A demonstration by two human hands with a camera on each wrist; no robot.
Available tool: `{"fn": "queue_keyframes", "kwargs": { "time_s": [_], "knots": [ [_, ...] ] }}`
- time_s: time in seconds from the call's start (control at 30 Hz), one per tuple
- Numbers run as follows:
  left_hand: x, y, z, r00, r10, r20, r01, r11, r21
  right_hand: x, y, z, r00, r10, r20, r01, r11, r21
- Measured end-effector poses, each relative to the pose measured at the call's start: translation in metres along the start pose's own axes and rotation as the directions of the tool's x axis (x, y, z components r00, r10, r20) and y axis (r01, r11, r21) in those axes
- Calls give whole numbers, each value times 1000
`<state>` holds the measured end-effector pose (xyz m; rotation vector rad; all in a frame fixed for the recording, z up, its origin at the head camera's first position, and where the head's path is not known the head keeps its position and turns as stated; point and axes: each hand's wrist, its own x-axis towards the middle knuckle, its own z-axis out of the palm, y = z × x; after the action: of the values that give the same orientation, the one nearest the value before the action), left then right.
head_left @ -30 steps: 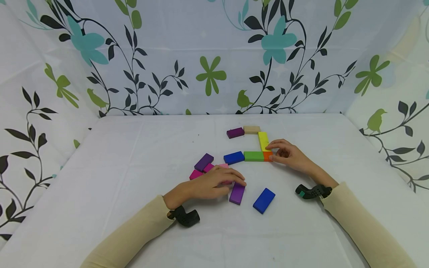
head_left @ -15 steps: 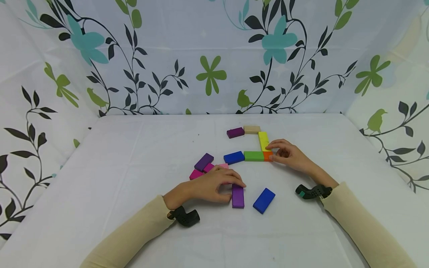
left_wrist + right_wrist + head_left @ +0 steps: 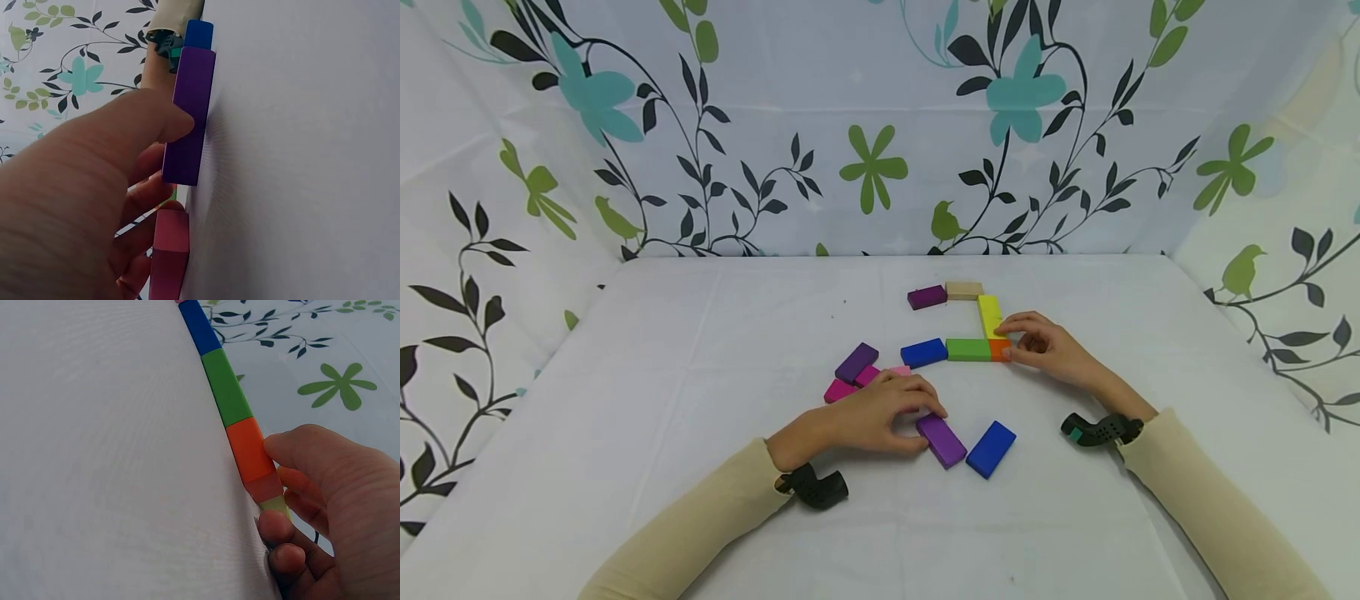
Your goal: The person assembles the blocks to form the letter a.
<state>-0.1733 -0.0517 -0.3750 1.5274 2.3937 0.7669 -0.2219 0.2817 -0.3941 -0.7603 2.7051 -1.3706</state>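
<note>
My left hand (image 3: 880,412) pinches a purple block (image 3: 942,440) between thumb and index finger. The thumb presses its side in the left wrist view, where the purple block (image 3: 189,115) stands out from a pink block (image 3: 170,250) nearer the palm. My right hand (image 3: 1048,350) holds the orange block (image 3: 999,350) at the right end of a row. Its thumb lies on the orange block (image 3: 251,450) in the right wrist view, while its index finger reaches the yellow block (image 3: 989,316). A green block (image 3: 967,350) abuts the orange one.
A blue block (image 3: 991,450) lies just right of the purple one. Another blue block (image 3: 923,352) sits at the green block's left. Behind are a beige block (image 3: 964,291) and a plum block (image 3: 927,297). Magenta blocks (image 3: 840,390) and a violet block (image 3: 857,362) lie beyond the left hand.
The purple block has turned in the left hand, its near end swinging right towards the loose blue block. The left thumb has shifted slightly right. The right hand has kept still.
</note>
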Motion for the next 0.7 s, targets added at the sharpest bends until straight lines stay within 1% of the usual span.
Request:
{"fn": "queue_keyframes", "kwargs": {
  "time_s": [0.17, 0.4, 0.53, 0.7],
  "knots": [
    [1, -1, 2, 999, -27, -22, 27, 1000, -14, 0, 0, 0, 1000, -4, 1, 4, 1000, -1],
    [2, -1, 4, 997, -46, -67, 43, 997, -57, 0, -1, 0, 1000, 0, 4, 0, 1000, 4],
    [2, -1, 4, 994, -84, -71, 78, 993, -86, 0, 0, 0, 1000, 11, 7, -11, 1000, 8],
    [2, 0, 4, 991, -105, -85, 95, 989, -110, 0, 0, 0, 1000, 18, 7, -18, 1000, 13]
  ]
}}
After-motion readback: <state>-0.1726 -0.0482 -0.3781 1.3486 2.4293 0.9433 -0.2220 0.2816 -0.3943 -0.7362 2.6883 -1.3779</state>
